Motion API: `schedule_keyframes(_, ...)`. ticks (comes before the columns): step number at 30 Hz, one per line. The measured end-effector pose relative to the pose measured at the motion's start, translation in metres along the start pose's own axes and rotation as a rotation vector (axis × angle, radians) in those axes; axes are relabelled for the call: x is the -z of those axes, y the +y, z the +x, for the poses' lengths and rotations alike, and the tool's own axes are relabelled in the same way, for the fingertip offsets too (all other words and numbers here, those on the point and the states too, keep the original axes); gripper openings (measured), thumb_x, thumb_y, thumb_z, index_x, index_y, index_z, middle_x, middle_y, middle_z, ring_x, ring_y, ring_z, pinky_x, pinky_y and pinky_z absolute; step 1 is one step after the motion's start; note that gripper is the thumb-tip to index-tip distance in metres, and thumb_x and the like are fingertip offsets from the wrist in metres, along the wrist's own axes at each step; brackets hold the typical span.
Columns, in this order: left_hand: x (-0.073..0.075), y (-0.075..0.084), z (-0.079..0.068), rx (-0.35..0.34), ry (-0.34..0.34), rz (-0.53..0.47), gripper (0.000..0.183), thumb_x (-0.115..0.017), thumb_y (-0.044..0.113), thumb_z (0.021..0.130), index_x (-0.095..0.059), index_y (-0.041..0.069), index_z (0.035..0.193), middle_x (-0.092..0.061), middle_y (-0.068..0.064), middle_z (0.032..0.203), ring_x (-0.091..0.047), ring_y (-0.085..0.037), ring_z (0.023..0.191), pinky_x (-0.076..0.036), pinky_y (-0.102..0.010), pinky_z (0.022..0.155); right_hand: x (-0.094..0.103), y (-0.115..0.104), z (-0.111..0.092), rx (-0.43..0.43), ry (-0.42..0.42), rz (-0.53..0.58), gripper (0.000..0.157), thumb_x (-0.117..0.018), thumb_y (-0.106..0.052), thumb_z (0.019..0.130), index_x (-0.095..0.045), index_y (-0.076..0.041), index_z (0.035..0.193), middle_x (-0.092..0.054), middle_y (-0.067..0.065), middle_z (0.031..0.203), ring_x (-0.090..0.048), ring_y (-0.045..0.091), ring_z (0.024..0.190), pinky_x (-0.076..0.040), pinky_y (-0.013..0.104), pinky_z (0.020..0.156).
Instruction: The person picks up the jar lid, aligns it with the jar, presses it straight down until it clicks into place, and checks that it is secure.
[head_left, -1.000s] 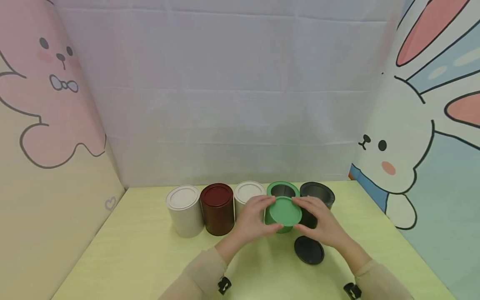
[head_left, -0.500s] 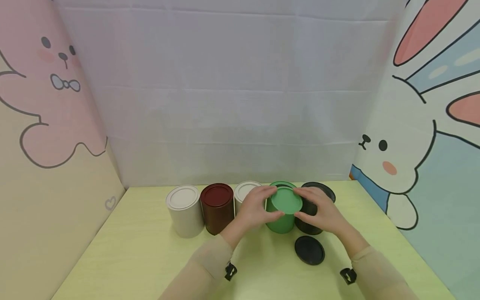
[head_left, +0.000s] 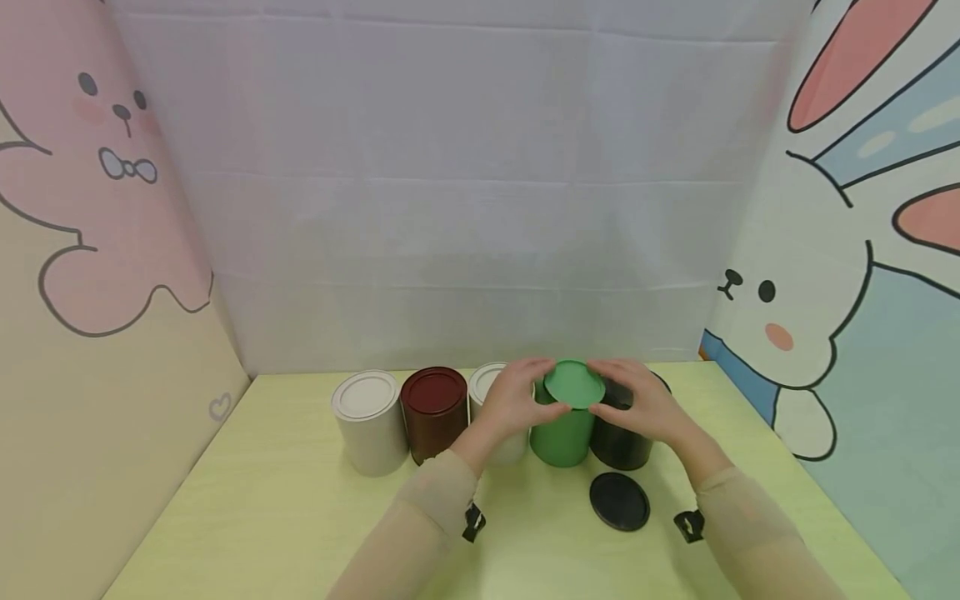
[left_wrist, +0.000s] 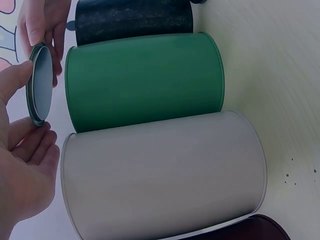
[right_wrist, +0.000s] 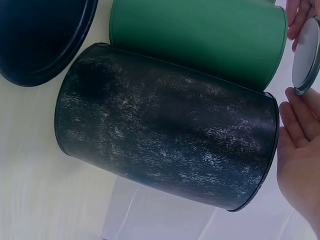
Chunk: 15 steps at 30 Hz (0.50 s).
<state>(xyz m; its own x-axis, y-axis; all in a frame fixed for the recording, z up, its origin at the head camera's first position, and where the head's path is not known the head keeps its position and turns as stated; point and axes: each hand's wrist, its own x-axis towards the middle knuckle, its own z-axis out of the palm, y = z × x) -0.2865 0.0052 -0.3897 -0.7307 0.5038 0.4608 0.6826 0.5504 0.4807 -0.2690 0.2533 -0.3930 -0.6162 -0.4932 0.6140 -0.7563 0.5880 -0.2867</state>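
Note:
My left hand and right hand hold a round green lid between them, thumbs at its near edge and fingers at its far edge. Both wrist views show the lid's grey underside a small gap above the rim of the green can. From the head view the lid covers the can's mouth. Right of the green can, partly behind my right hand, stands a black can. A white can stands on the left, partly hidden by my left hand.
Farther left in the row are a dark red can and another white can, both lidded. A black lid lies on the pale yellow table in front of the black can. A white cloth backdrop hangs behind.
Both hands have moved the green lid away from me, from in front of the green can's mouth to over it. The cans and the black lid have stayed put.

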Motion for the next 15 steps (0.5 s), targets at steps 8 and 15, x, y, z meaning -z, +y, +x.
schedule_keyframes(8,-0.002,-0.007,0.009,0.047,-0.023,-0.015,0.067,-0.08,0.032,0.084,-0.057,0.002,0.139,-0.058,-0.01,0.138,-0.05,-0.027,0.13,-0.041,-0.038,0.107,-0.001,0.001,0.008,-0.087,-0.063,-0.005,0.058,-0.08,-0.011,0.081,-0.058,0.006,0.133,-0.059,0.023,0.13,-0.05,0.046,0.12,-0.04,0.064,0.096)
schedule_keyframes(15,-0.004,-0.012,0.012,0.075,-0.024,-0.015,0.067,-0.08,0.031,0.084,-0.057,0.002,0.139,-0.057,-0.009,0.139,-0.049,-0.028,0.131,-0.04,-0.04,0.108,-0.004,0.006,0.01,-0.124,-0.099,-0.011,0.059,-0.079,-0.012,0.083,-0.057,0.005,0.135,-0.057,0.024,0.133,-0.048,0.046,0.123,-0.039,0.064,0.098)
